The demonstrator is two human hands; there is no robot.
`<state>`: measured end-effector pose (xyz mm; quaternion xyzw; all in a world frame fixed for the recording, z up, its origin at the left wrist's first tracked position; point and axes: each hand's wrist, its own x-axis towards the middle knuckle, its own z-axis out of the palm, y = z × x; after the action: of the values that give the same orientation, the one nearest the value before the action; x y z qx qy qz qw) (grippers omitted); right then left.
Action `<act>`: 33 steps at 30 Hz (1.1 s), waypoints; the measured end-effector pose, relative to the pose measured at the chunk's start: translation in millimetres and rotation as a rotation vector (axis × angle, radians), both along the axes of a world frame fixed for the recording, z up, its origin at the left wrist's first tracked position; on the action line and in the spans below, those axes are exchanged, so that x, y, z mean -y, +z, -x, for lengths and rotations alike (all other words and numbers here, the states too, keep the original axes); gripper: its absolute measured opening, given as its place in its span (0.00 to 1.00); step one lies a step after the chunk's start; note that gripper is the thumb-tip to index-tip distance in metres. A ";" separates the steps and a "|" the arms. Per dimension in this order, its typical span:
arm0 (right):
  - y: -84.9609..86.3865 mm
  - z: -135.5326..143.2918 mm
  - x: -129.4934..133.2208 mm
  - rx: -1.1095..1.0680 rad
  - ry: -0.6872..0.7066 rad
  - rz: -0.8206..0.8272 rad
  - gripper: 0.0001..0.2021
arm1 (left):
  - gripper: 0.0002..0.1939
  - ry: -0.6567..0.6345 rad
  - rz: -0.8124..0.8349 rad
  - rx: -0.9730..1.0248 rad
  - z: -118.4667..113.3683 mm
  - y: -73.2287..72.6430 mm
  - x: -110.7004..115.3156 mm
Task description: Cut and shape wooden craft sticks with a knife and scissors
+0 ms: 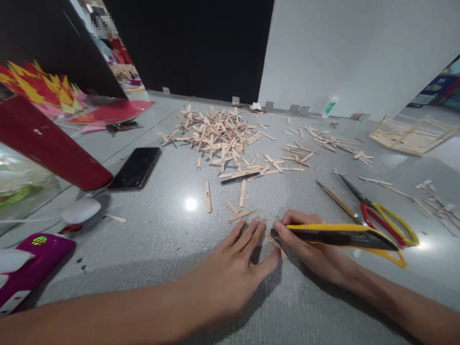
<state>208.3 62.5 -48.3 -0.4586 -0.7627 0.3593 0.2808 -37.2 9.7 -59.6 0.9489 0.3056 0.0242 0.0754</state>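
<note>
My right hand (305, 239) is closed around a yellow and black utility knife (334, 235), its tip end pointing left. Beneath that tip a small wooden craft stick (282, 251) lies on the grey table. My left hand (237, 268) steadies this stick, the thumb on its near part and the fingertips by its far end. Just beyond the left fingertips are short cut pieces of stick (241, 215). Farther off, a slim black-handled craft knife (241, 178) rests across other sticks.
A heap of wooden sticks (219, 132) covers the back middle. On the right lie red and yellow scissors (386, 223), a thin pointed tool (338, 201) and a stick frame (413, 136). A phone (135, 168), red cylinder (53, 141) and purple device (38, 266) are left. Upright panels (352, 52) stand behind.
</note>
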 end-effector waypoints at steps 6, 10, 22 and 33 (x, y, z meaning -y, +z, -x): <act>-0.1 -1.1 1.3 -0.002 0.017 0.037 0.21 | 0.36 -0.016 -0.054 0.010 -0.2 1.0 -1.5; -2.0 -0.6 0.4 -0.003 0.017 0.042 0.21 | 0.36 -0.016 -0.055 0.026 0.6 -1.8 -0.7; 2.2 3.2 0.4 0.020 0.055 -0.033 0.21 | 0.39 -0.021 -0.043 0.012 -2.7 3.2 -1.0; -3.6 13.9 8.3 0.062 0.044 -0.156 0.22 | 0.37 -0.009 -0.110 0.010 -4.8 5.5 -2.0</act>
<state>194.4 54.2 -51.9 -0.4294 -0.8066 0.2903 0.2841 -32.5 11.7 -54.1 0.9527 0.2994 0.0456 0.0247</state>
